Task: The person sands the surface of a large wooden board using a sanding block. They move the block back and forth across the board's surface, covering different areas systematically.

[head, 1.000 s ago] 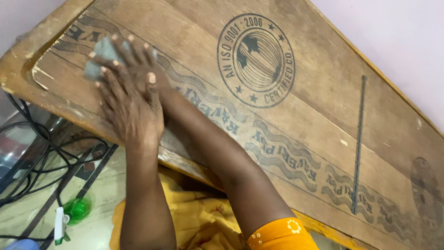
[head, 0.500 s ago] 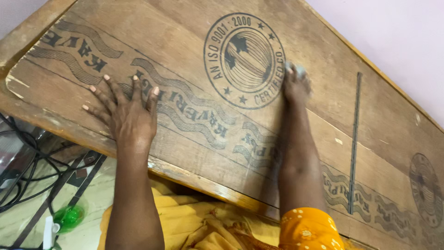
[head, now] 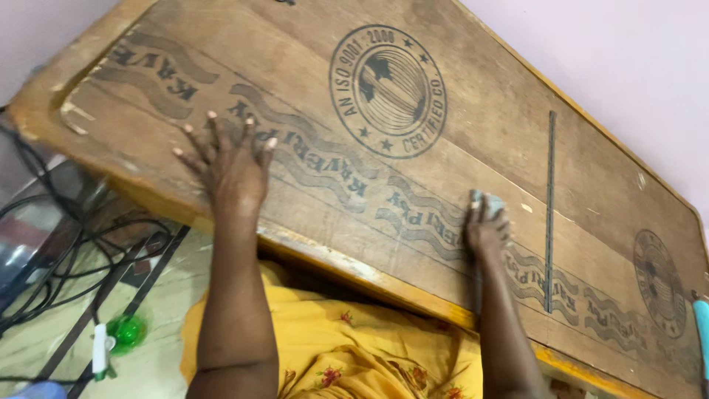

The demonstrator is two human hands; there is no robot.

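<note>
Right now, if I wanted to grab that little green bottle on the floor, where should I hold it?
Probably by its round green body, coming from above. The green bottle lies on its side on the floor, white nozzle pointing toward the viewer, so the body is the widest part showing. Black cables lie close by.

Lit softly and evenly, fairly bright, without glare. Cast only a faint shadow under the left hand [head: 231,166] on the board [head: 473,140]. Showed slight motion blur on the right hand [head: 487,225]. Kept the stamped print sharp; softened the floor [head: 159,292] at lower left.
</note>
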